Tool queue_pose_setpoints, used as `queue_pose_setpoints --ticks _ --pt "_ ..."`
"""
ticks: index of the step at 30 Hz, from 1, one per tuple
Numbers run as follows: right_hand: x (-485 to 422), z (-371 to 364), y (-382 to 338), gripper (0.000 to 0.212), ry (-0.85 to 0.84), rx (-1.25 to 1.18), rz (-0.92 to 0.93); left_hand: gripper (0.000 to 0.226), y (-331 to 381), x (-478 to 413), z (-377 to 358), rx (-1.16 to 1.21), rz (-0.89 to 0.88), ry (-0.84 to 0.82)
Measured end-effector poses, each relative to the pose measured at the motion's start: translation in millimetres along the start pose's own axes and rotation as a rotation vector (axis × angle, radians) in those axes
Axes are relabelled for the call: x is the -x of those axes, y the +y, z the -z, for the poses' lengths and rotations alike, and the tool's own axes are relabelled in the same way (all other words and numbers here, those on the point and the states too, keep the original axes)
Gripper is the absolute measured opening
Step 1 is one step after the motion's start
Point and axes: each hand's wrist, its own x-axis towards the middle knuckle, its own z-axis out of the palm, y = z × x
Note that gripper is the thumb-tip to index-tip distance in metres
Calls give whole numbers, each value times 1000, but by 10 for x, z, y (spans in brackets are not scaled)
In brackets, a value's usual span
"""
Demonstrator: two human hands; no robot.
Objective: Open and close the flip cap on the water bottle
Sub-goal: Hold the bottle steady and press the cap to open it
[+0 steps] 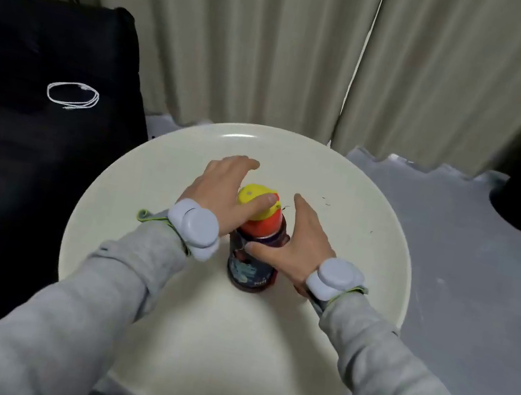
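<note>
While the water bottle [253, 258] stands upright near the middle of the round cream table [370, 216], it is gripped around its dark printed body by the right hand [293, 241], whose thumb is laid across the front just below the red collar [264, 227] and whose fingers are wrapped around the far side. The yellow flip cap [256, 201] is seen seated on top of the collar, apparently closed, though its far edge is blurred. The cap is pressed from above by the thumb of the left hand [222, 187]; the remaining fingers of that hand are held loosely spread above the table, behind and to the left of the bottle, grasping nothing. Grey sleeves and pale grey wrist devices [193, 225] are worn on both arms. A coiled white cord [73, 94] is seen lying on a black surface [37, 130] to the left, and beige curtains [245, 38] are hung behind the table.
</note>
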Motion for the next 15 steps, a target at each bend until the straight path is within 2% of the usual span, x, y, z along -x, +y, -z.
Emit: queue_pose_setpoints --ticks 3,6,7,15 --pt "-54 -192 63 116 52 -59 84 66 -106 6 -138 68 -10 88" --pt "-107 -357 129 80 140 -150 147 73 -168 19 -255 100 -15 146" --pt "-109 -397 162 74 159 -186 154 75 -186 26 -289 95 -15 161" --pt "-80 -414 138 78 158 -269 116 61 -169 66 -248 68 4 107"
